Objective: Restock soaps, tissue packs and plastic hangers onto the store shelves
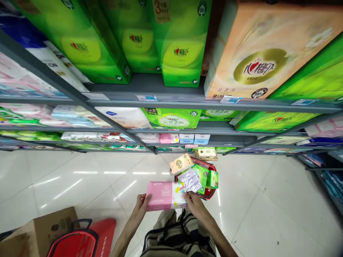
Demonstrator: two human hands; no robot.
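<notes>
Both my hands grip a pink-and-white soft pack of tissues (166,195), held flat above a red plastic shopping basket (209,192). My left hand (141,204) holds the pack's left end. My right hand (193,204) holds its right end, close to a silver foil packet (190,180) lying in the basket. A green pack (212,179) and a peach tissue pack (181,163) also sit in the basket, with a beige pack (206,154) at its far side. The pink pack hides the basket's near part.
Grey metal store shelves (209,105) ahead hold green and peach tissue boxes (252,51) and smaller packs. A glossy tiled floor (254,200) lies below them. A cardboard box (40,232) and a red basket (80,242) stand at the lower left.
</notes>
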